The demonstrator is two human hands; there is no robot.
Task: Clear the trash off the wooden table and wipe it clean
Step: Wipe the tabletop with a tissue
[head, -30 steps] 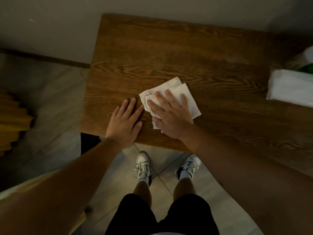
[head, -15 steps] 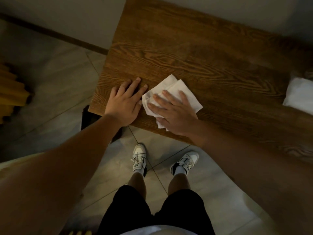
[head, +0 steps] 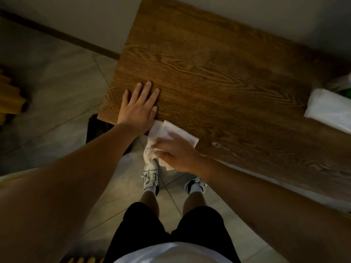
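The wooden table (head: 218, 73) fills the upper middle of the view, with its near edge running down to the right. My left hand (head: 138, 109) lies flat on the near left corner, fingers apart, holding nothing. My right hand (head: 176, 154) grips a white paper tissue (head: 163, 131) at the table's near edge. Part of the tissue hangs off the edge, bunched under my fingers. A small pale smear (head: 216, 144) marks the wood just right of the tissue.
A white tissue pack (head: 330, 109) lies on the table at the right edge, with a plastic bag (head: 341, 84) behind it. A dark bin (head: 96, 128) stands under the table's left corner. A yellow object (head: 11, 97) sits at far left. My shoes are on the tiled floor.
My right hand has dragged the tissue toward me to the table's near edge, where it now hangs partly off. My left hand stays flat near the corner. The view has shifted.
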